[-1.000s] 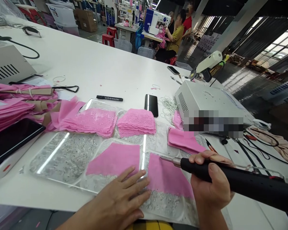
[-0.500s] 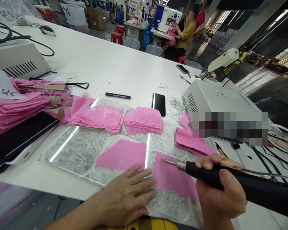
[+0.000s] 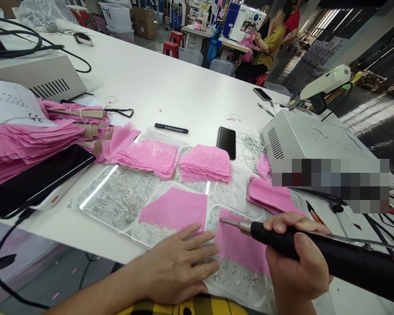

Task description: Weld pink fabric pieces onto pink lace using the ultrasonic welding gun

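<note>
My left hand (image 3: 180, 265) lies flat with fingers spread, its fingertips at the lower edge of one pink fabric piece (image 3: 180, 208) and close to a second piece (image 3: 241, 247). My right hand (image 3: 298, 258) is wrapped round a thick black hand tool (image 3: 341, 256) with a slim metal tip. That tip reaches the upper left corner of the second piece; whether it touches the cloth I cannot tell. Both pieces rest on clear plastic templates (image 3: 114, 197) over a speckled surface. Behind them stand two stacks of pink lace pieces (image 3: 149, 157) (image 3: 206, 164).
Pink bundles (image 3: 36, 142) and a large black phone (image 3: 41, 179) lie at left. A marker (image 3: 171, 128), a smaller phone (image 3: 226, 142) and tangled thread (image 3: 252, 145) lie beyond the stacks. A grey box (image 3: 315, 135) stands at right. Across the table a person sits by a sewing machine (image 3: 243, 22).
The whole view has shifted, so most things appear farther right. The tool's tip has moved slightly left relative to the second pink piece, to its corner. My left hand keeps its flat pose.
</note>
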### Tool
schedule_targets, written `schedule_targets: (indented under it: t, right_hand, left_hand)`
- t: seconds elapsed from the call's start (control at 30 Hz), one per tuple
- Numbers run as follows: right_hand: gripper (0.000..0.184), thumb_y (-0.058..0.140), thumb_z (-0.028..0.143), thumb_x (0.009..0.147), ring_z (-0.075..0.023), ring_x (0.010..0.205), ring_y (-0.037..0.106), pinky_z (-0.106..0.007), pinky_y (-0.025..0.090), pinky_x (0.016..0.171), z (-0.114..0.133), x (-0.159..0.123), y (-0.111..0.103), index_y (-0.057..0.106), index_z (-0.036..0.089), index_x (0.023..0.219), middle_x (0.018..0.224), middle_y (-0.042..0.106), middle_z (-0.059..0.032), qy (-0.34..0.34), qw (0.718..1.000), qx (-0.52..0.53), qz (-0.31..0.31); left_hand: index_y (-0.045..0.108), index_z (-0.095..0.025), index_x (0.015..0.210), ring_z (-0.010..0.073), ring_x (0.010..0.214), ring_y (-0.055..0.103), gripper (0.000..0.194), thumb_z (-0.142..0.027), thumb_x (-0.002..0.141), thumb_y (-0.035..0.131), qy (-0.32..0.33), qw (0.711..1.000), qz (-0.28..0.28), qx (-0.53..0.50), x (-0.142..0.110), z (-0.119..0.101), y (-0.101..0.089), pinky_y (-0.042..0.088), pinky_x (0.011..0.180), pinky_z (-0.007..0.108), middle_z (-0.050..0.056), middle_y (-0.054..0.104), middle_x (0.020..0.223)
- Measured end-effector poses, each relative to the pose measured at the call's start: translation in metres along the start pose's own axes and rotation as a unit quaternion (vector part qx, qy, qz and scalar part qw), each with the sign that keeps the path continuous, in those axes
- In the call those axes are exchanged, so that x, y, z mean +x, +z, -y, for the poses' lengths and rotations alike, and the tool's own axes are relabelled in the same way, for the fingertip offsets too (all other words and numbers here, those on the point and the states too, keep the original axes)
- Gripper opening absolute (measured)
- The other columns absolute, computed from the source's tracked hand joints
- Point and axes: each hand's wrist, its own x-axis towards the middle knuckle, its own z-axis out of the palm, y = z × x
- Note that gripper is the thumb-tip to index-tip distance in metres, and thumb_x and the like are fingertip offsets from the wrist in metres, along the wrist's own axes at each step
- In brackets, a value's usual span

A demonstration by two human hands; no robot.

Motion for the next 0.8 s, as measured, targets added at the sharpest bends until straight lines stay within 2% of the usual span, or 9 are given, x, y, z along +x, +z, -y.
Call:
schedule_targets:
  t: [0.13,0.47,0.8]
  right_hand:
    - [0.006,0.056,0.016,0.068,-0.0102,0.059,0.049,-0.030,0.050,0.055,0.000,0.000,0.001,0.053,0.019,0.071,0.073,0.053,0.0019,-0.009,1.000,-0.006,0.004]
    - [0.007,0.055,0.021,0.068,-0.0089,0.055,0.046,-0.026,0.046,0.048,0.015,-0.009,-0.009,0.054,0.018,0.074,0.071,0.052,0.0013,0.018,1.000,0.018,0.018]
    - [0.005,0.055,0.020,0.073,-0.0089,0.058,0.048,-0.026,0.048,0.052,0.014,-0.017,-0.011,0.055,0.019,0.078,0.074,0.053,0.0017,0.032,0.998,0.031,0.054]
  left_hand:
    - [0.059,-0.018,0.121,0.0237,0.131,0.046,0.033,-0.039,0.096,0.051,-0.004,0.999,-0.042,-0.006,-0.002,0.000,0.007,0.017,0.120,0.041,0.004,0.062,0.128]
    - [0.059,-0.018,0.121,0.0249,0.131,0.046,0.032,-0.035,0.096,0.051,0.005,0.999,-0.036,-0.013,-0.003,-0.001,0.004,0.023,0.118,0.042,0.006,0.062,0.128]
    - [0.059,-0.017,0.120,0.0243,0.131,0.046,0.032,-0.035,0.095,0.052,0.000,0.999,-0.042,-0.017,-0.001,-0.001,0.006,0.023,0.118,0.041,0.006,0.063,0.126]
